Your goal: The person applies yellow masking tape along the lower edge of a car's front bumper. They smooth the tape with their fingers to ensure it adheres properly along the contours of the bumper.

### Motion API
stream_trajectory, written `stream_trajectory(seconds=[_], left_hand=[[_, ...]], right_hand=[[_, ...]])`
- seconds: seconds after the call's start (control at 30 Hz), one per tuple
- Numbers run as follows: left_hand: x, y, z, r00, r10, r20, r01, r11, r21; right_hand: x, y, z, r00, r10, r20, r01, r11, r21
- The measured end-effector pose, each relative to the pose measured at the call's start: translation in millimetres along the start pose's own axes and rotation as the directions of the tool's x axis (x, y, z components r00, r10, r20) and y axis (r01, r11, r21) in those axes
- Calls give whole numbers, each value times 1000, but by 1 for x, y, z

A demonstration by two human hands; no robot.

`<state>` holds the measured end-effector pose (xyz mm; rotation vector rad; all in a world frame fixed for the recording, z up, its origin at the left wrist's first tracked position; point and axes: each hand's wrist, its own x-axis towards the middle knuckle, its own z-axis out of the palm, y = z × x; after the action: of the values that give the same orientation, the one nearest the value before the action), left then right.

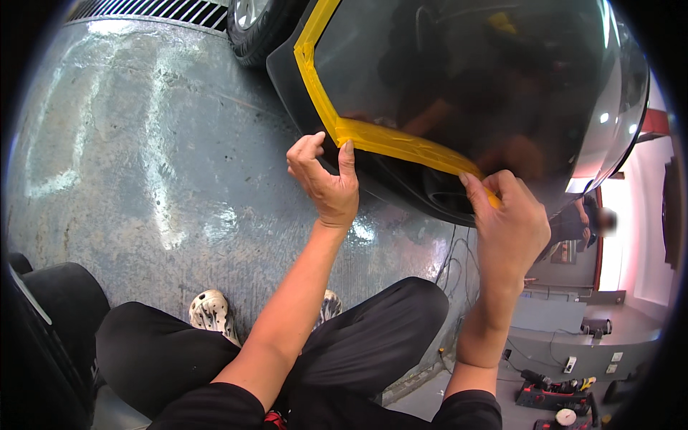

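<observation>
My right hand (510, 215) pinches tape (401, 142); left hand (328, 183), fingers spread, thumb at tape corner. Best: even pull, press creases flat.

a car workshop, shown by a taped car body (466, 79), a floor grate (179, 12) far left and power tools (562, 386) near right.

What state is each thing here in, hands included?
Tape: bent at corners, wrinkled in places, running along the car.
Left hand: thumb and fingers apart, thumb at a tape corner.
Right hand: thumb and fingers closed on the tape.
Car: glossy, partly taped.
Wheel: upright, partly out of frame.
Shoes: on the person's feet.
</observation>
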<state>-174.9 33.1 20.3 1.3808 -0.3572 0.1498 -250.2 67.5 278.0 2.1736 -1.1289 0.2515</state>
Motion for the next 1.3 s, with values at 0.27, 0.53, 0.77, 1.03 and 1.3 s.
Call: stream_trajectory(seconds=[0.27, 0.53, 0.77, 1.03, 1.3], left_hand=[[-44, 17, 10, 906, 251, 340, -239, 968, -79], [-35, 21, 10, 910, 220, 353, -206, 976, -75], [42, 47, 24, 919, 293, 265, -234, 944, -231], [43, 72, 24, 915, 239, 326, -195, 967, -163], [41, 77, 30, 934, 226, 277, -189, 970, -154]], right_hand=[[0, 4, 0, 999, -54, -9, 53, 997, -51], [-4, 2, 6, 1000, 8, -17, -9, 999, -48], [-2, 4, 7, 999, -24, -22, 22, 997, -71], [-12, 3, 8, 998, 59, 20, -59, 998, 38], [-38, -17, 16, 994, 49, -95, -37, 992, 122]])
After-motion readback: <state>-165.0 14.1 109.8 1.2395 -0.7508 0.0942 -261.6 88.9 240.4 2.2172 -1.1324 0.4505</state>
